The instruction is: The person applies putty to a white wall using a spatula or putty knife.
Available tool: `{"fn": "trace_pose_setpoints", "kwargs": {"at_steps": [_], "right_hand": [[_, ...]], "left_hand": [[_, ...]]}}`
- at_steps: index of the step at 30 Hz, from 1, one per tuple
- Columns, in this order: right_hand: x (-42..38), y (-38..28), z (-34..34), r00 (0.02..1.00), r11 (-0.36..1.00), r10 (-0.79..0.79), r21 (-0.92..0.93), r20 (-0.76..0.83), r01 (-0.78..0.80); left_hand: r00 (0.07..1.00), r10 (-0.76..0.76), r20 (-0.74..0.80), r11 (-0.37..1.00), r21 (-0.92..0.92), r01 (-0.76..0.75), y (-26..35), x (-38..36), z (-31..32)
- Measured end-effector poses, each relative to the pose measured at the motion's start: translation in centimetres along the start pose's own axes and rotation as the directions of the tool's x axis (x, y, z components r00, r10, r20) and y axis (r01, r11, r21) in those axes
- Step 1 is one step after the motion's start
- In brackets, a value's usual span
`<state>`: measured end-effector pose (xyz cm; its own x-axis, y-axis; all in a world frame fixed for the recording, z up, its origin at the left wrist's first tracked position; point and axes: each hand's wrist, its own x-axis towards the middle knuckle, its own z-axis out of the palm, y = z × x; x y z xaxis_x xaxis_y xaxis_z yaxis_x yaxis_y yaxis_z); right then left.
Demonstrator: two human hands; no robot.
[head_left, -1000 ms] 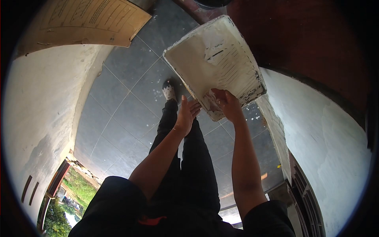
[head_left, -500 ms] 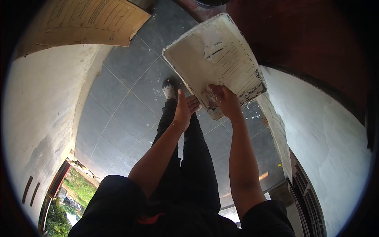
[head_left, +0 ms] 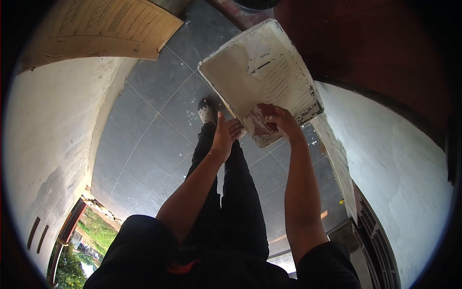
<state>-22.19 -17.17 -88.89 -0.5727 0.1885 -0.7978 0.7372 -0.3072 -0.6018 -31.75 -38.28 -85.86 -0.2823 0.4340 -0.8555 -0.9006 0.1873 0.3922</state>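
A paint tray (head_left: 231, 58), coated in off-white paint and ribbed on one side, lies tilted ahead of me. In my right hand (head_left: 285, 124) is a reddish-brown flat piece (head_left: 263, 126) smeared with white, pinched at its right side over the tray's near corner; I cannot tell its exact kind. My left hand (head_left: 225, 137) has its thumb raised and its fingers stretched out, with the fingertips right by the tray's near left edge. It holds nothing.
Grey floor tiles (head_left: 139, 130) with white paint spots lie below, where my foot (head_left: 206, 111) stands. A cardboard sheet (head_left: 106, 29) sits at upper left. Whitish walls (head_left: 62, 125) rise on both sides. A dark red surface (head_left: 365, 43) is beyond the tray.
My right hand has shifted slightly right and turned, so the reddish-brown piece now shows its white-smeared broad face. My left hand stays where it was.
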Motion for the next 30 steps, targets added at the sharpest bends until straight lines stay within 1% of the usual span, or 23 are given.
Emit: {"fn": "trace_pose_setpoints", "kwargs": {"at_steps": [1,3,4,5,6,7,9,10,12,13,14,15,18,19,21,23,24,25,26,27,28,29,30], "right_hand": [[-0.1,0.3,-0.2,1.0,1.0,-0.006,0.001,-0.004,0.006],[-1.9,-0.7,0.1,0.999,0.925,-0.037,0.378,0.007,0.032],[-3.0,-1.4,0.2,0.999,0.925,-0.049,0.377,-0.001,0.046],[-4.3,-2.2,0.2,1.0,0.88,-0.027,0.475,0.003,0.022],[-5.5,-2.9,0.2,1.0,0.824,-0.011,0.566,0.009,0.004],[-6.6,-3.4,-0.3,0.999,0.824,-0.034,0.565,-0.005,0.031],[-8.7,-3.4,-1.4,0.992,0.822,-0.027,0.568,0.119,-0.046],[-9.4,-2.5,-1.3,0.981,0.77,-0.161,0.636,0.108,0.056],[-13.1,-4.7,-0.5,0.979,0.724,-0.198,0.68,0.042,0.117],[-15.1,-5.8,0.0,0.979,0.675,-0.202,0.724,-0.006,0.144],[-16.1,-6.0,0.1,0.964,0.584,-0.267,0.795,-0.004,0.165],[-17.8,-6.9,0.4,0.955,0.578,-0.294,0.791,-0.03,0.203],[-22.4,-10.4,2.0,0.888,0.283,-0.435,0.913,-0.15,0.293],[-23.9,-11.7,2.5,0.869,0.27,-0.461,0.904,-0.18,0.33],[-26.8,-13.9,3.2,0.797,0.144,-0.54,0.904,-0.269,0.403],[-27.8,-14.8,3.1,0.775,0.138,-0.574,0.901,-0.265,0.41],[-29.8,-16.7,3.8,0.802,0.087,-0.526,0.92,-0.283,0.382],[-31.8,-18.8,4.1,0.818,0.036,-0.487,0.928,-0.308,0.371],[-33.8,-20.4,4.5,0.791,0.07,-0.526,0.911,-0.312,0.406],[-31.6,-17.8,2.9,0.651,-0.01,-0.725,0.948,-0.226,0.318],[-35.0,-20.8,4.0,0.697,0.034,-0.639,0.893,-0.325,0.448],[-36.0,-21.1,3.6,0.645,-0.029,-0.694,0.908,-0.319,0.418],[-37.2,-21.6,3.3,0.65,-0.055,-0.67,0.898,-0.358,0.437]], "left_hand": [[1.0,-0.003,-0.022,1.0,-0.001,0.003,-0.1,0.0,-0.2],[0.999,0.001,-0.036,1.0,0.003,-0.001,-0.7,-0.2,-0.9],[0.997,-0.001,-0.076,1.0,-0.003,0.0,-0.8,-0.5,-1.2],[0.994,0.0,-0.113,1.0,-0.009,-0.001,-0.8,-1.0,-1.5],[0.995,0.016,-0.099,1.0,-0.002,-0.017,-0.6,-1.7,-1.6],[0.993,0.018,-0.121,0.999,0.031,-0.014,-0.2,-2.7,-1.6],[0.992,0.047,-0.121,0.996,0.077,-0.038,0.5,-4.4,-1.9],[0.989,0.038,-0.141,0.997,0.065,-0.029,0.8,-5.1,-2.1],[0.989,0.049,-0.136,0.997,0.066,-0.04,1.9,-7.3,-1.9],[0.988,0.069,-0.14,0.995,0.083,-0.057,2.6,-8.5,-1.7],[0.986,0.092,-0.138,0.992,0.101,-0.078,3.4,-9.5,-1.3],[0.988,0.112,-0.106,0.988,0.114,-0.1,4.0,-10.5,-1.0],[0.984,0.167,-0.06,0.975,0.158,-0.156,6.5,-12.9,0.6],[0.982,0.186,-0.023,0.969,0.171,-0.18,7.5,-13.6,1.3],[0.98,0.198,0.002,0.956,0.218,-0.194,9.4,-15.0,2.7],[0.965,0.248,0.082,0.932,0.25,-0.261,11.6,-16.5,4.0],[0.947,0.296,0.122,0.912,0.257,-0.319,12.9,-17.1,4.7],[0.92,0.347,0.181,0.888,0.252,-0.385,14.3,-17.4,6.1],[0.893,0.392,0.222,0.864,0.244,-0.44,15.6,-17.6,7.2],[0.857,0.435,0.276,0.836,0.229,-0.499,16.9,-17.6,8.3],[0.804,0.482,0.347,0.787,0.231,-0.572,18.3,-18.2,9.8],[0.746,0.522,0.414,0.735,0.226,-0.64,19.5,-19.0,11.2],[0.682,0.556,0.475,0.668,0.233,-0.706,20.5,-19.4,12.8]]}}
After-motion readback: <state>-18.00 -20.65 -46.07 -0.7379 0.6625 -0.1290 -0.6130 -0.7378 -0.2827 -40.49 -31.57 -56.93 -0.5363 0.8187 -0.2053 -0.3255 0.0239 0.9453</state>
